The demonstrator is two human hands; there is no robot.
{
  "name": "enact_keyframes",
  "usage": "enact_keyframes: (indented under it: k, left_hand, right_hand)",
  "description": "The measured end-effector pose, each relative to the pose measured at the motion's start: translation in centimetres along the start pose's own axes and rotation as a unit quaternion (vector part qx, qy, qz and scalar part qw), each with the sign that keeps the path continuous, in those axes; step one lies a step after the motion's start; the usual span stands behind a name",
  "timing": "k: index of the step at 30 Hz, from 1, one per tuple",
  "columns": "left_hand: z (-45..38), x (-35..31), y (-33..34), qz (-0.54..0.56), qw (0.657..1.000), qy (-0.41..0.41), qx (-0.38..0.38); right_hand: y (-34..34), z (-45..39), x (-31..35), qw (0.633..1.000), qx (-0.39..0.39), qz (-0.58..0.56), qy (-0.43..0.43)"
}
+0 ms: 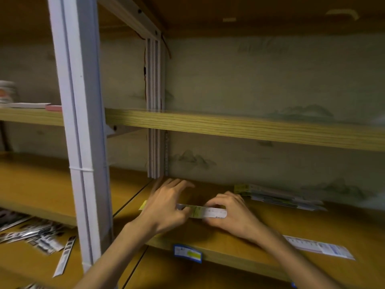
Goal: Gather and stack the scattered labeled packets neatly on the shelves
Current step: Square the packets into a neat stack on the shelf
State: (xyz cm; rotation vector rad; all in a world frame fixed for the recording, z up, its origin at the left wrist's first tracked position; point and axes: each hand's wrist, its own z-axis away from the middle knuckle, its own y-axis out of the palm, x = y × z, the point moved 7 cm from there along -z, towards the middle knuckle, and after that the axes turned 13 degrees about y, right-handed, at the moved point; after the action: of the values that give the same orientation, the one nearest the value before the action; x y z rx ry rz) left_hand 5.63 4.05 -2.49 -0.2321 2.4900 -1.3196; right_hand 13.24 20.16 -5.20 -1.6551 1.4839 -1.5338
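A long narrow labeled packet [210,212], white with a yellow end, lies on the wooden shelf [260,245] between my two hands. My left hand [166,205] covers its left part, thumb at its edge, fingers spread towards the back post. My right hand [231,213] pinches the packet's right end with curled fingers. A stack of similar packets [281,198] lies at the back of the same shelf to the right. One more long packet [318,247] lies flat near the front edge on the right.
Several scattered packets [37,236] lie on the lower left shelf beyond the white upright post [83,142]. A blue price tag [187,253] is on the shelf's front edge. The shelf board above [250,127] overhangs. Boxes [25,101] stand on the upper left shelf.
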Motion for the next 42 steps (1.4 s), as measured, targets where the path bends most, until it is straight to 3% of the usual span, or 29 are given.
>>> enact_keyframes:
  k: [8,17,24,28,32,42]
  left_hand:
    - [0.0,0.9,0.8,0.003,1.000,0.003,0.010]
    - [-2.0,0.2,2.4,-0.013,0.999,0.030,0.016]
    - [-5.6,-0.5,3.5,-0.046,0.998,0.041,0.004]
    - [-8.7,-0.5,5.3,-0.057,0.997,0.044,0.017]
    - [-10.8,-0.9,7.3,-0.039,0.998,0.038,0.024]
    - [-11.2,-0.2,8.5,-0.031,0.999,0.035,0.017]
  right_hand:
    - [1.9,0.1,-0.1,0.998,0.058,0.037,-0.001]
    - [0.7,0.5,-1.0,0.996,0.051,0.077,-0.001]
    - [-8.4,1.0,-10.8,0.994,-0.017,0.039,0.097]
    - [-12.1,1.1,-17.3,0.974,-0.073,0.150,0.151]
    - [-12.1,0.1,-21.3,0.954,-0.085,0.231,0.169]
    - [-10.1,-2.6,-24.3,0.958,-0.043,0.244,0.147]
